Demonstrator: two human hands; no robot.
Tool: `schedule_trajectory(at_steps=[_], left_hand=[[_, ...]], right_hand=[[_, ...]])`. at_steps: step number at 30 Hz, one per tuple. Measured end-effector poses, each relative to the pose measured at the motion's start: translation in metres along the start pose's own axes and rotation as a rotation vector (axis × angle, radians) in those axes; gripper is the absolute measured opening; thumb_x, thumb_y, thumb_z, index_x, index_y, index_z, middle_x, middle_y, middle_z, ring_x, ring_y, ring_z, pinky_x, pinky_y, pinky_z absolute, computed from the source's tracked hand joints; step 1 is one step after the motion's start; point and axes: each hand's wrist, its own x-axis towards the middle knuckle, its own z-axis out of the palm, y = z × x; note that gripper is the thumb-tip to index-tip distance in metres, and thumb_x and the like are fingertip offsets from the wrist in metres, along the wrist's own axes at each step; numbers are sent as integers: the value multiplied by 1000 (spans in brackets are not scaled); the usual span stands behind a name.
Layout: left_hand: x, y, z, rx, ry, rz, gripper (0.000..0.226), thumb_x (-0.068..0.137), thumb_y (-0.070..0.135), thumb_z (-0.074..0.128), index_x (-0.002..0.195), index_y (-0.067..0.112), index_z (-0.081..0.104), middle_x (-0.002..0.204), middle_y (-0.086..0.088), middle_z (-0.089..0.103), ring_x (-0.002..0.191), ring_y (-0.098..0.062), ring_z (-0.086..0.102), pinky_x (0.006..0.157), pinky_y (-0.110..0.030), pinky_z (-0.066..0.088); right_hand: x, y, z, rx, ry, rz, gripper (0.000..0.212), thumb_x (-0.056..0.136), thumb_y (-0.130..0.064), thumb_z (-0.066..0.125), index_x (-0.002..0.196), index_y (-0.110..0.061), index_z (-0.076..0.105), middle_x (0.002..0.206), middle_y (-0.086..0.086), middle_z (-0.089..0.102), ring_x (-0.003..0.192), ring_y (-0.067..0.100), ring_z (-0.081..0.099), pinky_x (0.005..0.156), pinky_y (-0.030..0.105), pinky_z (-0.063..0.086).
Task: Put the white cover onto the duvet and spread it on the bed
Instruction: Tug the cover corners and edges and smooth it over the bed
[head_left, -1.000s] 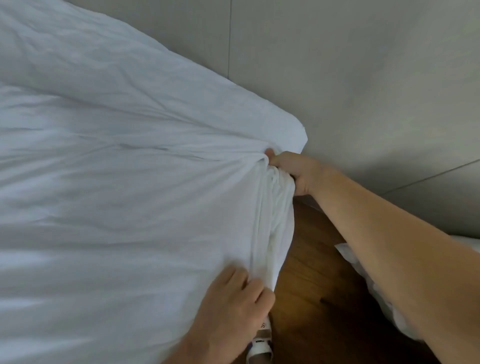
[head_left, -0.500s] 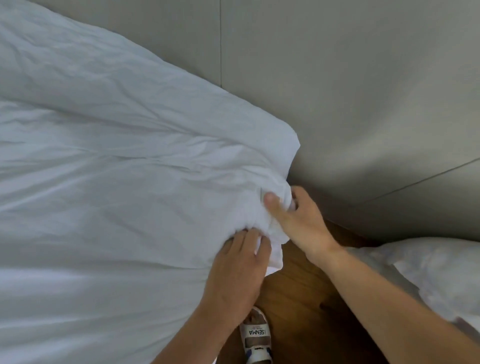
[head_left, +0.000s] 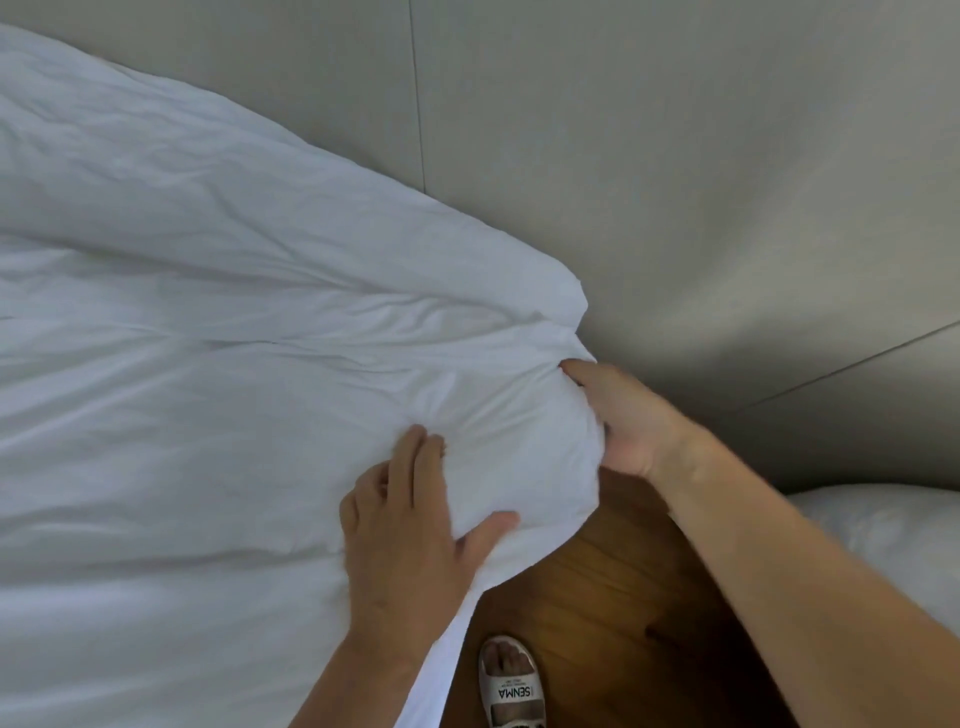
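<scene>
The white cover (head_left: 208, 415) lies over the bed and fills the left and middle of the head view, creased toward its near right corner. That corner is bunched into a rounded lump (head_left: 519, 447) at the bed's edge. My left hand (head_left: 410, 535) lies on top of the lump's near side, fingers bent over the cloth and thumb hooked under its lower edge. My right hand (head_left: 623, 421) grips the lump from the right side, thumb on top and fingers hidden behind the fabric. The duvet itself is not visible under the cover.
A grey panelled wall (head_left: 675, 182) stands close behind the bed corner. Brown wooden floor (head_left: 597, 597) shows in the narrow gap beside the bed, with my sandalled foot (head_left: 511, 686) on it. A white pillow (head_left: 883, 535) lies at the right edge.
My right hand came down from the far corner fold to the bunched corner beside my left. Both hands now clasp the lump, and my left thumb has hooked under its edge.
</scene>
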Motion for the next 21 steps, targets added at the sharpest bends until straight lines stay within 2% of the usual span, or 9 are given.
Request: schedule_trajectory(at_steps=[3,7,8,10,12,14,15,18,21], left_hand=[[-7,-13,2,37,-19,28,94,81,86,37,139,14,53,158,-1,42,119,-32,50,94,-50,39],[-11,-16,2,-26,-76,-4,104,79,90,32,151,16,43,164,2,31,125,-34,46,102,-52,35],[-9,-15,-1,-48,-90,-15,108,77,93,29,153,17,40,165,3,29,126,-33,45,103,-52,35],[-3,-13,-11,-126,-74,-11,111,74,96,27,153,18,38,163,3,33,125,-31,44,103,-53,36],[13,-9,-27,-380,3,5,93,84,88,27,148,22,42,149,5,46,124,-22,47,103,-51,38],[41,-7,-38,-595,91,13,59,99,65,31,146,30,42,144,11,46,129,-9,43,110,-46,37],[60,-6,-41,-529,113,64,52,101,55,34,148,33,40,151,7,41,135,-12,40,113,-47,35],[116,-8,-31,-89,-46,270,68,93,64,31,156,41,24,168,-4,12,144,-37,25,116,-54,23],[150,-10,-16,162,-126,382,103,69,85,35,157,36,20,168,-13,7,144,-40,22,116,-57,15]], right_hand=[[-3,-21,-11,-5,-41,119,30,104,-23,55,129,-9,63,125,13,71,117,29,66,90,42,52],[-18,-27,-3,225,-157,-20,34,102,-17,47,124,-6,69,120,12,74,108,27,71,88,38,55],[-25,-28,3,292,-209,-66,35,98,-15,46,116,-7,75,115,11,75,103,24,74,84,35,58],[-32,-25,14,419,-299,-127,44,94,-13,43,78,-9,83,85,7,78,76,15,76,63,24,58],[-36,-22,24,439,-331,-158,57,99,-15,38,60,-7,79,68,3,74,61,10,72,54,18,55],[-33,-18,31,352,-298,-124,48,102,-31,44,89,-6,84,95,8,79,87,17,77,71,26,61],[-34,-16,32,310,-290,-91,47,103,-40,46,108,-8,80,111,10,77,102,22,75,87,34,60],[-40,0,18,167,-364,-15,49,96,-44,60,136,-16,62,133,13,68,123,31,65,113,52,42],[-47,27,6,-254,-399,-116,62,86,-30,82,141,-36,53,132,-2,68,125,23,64,107,51,49]])
